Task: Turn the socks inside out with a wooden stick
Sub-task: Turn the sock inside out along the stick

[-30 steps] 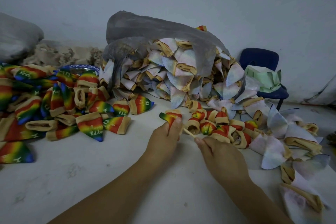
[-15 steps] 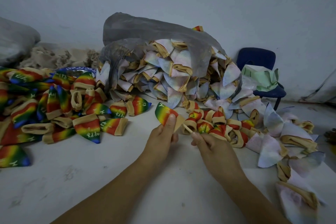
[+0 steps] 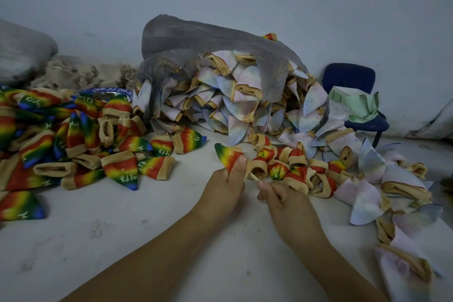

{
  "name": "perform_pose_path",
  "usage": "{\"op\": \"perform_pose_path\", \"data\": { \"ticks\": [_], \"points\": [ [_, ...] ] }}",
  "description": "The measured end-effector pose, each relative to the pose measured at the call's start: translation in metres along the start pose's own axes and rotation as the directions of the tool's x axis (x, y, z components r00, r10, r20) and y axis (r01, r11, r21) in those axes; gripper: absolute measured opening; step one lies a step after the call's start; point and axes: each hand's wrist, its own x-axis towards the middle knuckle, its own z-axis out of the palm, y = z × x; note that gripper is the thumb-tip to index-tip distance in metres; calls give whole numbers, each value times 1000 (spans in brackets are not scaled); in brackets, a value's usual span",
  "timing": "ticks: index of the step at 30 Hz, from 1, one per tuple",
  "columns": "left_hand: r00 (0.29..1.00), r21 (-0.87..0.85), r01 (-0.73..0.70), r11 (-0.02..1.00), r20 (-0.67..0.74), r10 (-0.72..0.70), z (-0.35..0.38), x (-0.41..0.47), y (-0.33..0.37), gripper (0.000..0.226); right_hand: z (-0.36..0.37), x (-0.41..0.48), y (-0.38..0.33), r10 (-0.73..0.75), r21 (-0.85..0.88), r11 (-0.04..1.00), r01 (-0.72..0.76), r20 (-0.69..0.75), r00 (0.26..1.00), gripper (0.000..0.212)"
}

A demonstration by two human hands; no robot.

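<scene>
Fingers of left hand (image 3: pixel 224 189) pinch rainbow sock (image 3: pixel 226 157) — right hand (image 3: pixel 288 200) fingers grip wooden stick (image 3: pixel 254 177), tip at cuff.

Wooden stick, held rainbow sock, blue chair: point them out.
wooden stick (image 3: pixel 254 177), head view, bare shaft just outside the cuff
rainbow sock (image 3: pixel 226 157), head view, coloured toe end
blue chair (image 3: pixel 348 76), head view, backrest

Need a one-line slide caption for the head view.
Left hand grips a rainbow sock while the right hand pinches a wooden stick at its tan cuff.
</scene>
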Motion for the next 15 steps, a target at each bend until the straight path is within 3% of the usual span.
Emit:
{"op": "perform_pose_path", "data": {
  "ticks": [3, 7, 10, 15],
  "points": [
    [999, 82, -28, 996, -24, 30, 3, 2, -1, 61, 8, -2, -3, 77, 81, 994, -78, 11, 997, 33],
    [1000, 56, -5, 998, -26, 7, 4, 2, -2, 63, 6, -2, -4, 60, 50, 997, -60, 9, 998, 44],
    [1000, -29, -2, 1000, -31, 1, -1, 0, -3, 66, 1, -1, -3, -35, -110, 993, 31, -40, 999, 59],
    [999, -197, 33, 980, -20, -38, -11, 1, -5, 68, -29, 5, 10, -234, -345, 917, 200, -59, 970, 58]
  ]
}}
